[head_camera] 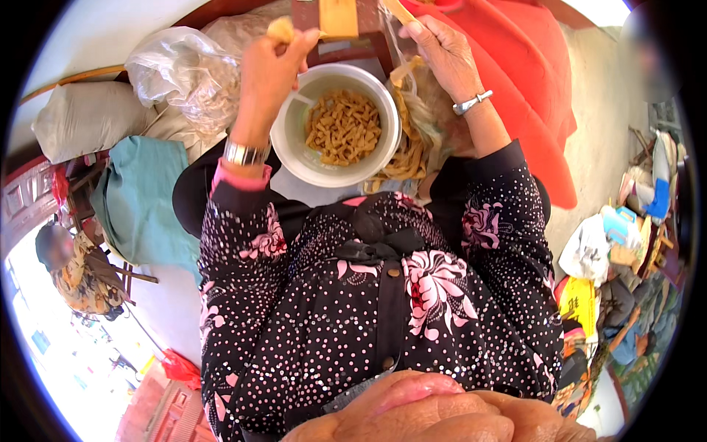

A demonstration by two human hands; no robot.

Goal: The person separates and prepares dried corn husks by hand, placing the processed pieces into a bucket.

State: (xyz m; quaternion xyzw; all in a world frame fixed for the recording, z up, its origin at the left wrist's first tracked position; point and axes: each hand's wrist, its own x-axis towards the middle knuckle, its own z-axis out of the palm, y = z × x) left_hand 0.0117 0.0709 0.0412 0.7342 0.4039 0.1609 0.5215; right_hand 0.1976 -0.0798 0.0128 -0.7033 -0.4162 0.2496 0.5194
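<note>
My left hand (268, 77) pinches a pale yellow, fibrous piece (281, 30) above the far left rim of a white plastic tub (338, 178). Short brown chopped strips (343, 130) lie heaped at the bottom of the tub, and a pale handle-like item leans at its left inner wall. Farther right, my right hand (448, 58) grips a flat, pale yellow strip (400, 12) that runs toward the top edge. Long, limp brownish-yellow strips (406, 154) fill a clear plastic bag beside the tub. What the strips are made of, I cannot tell.
A yellow wooden board (338, 17) rests on a dark red stool (367, 47) beyond the tub. Red cloth (530, 99) drapes at right. Plastic bags (185, 72), a stuffed sack (91, 119) and teal cloth (146, 199) stand at left. A person (91, 276) sits farther left.
</note>
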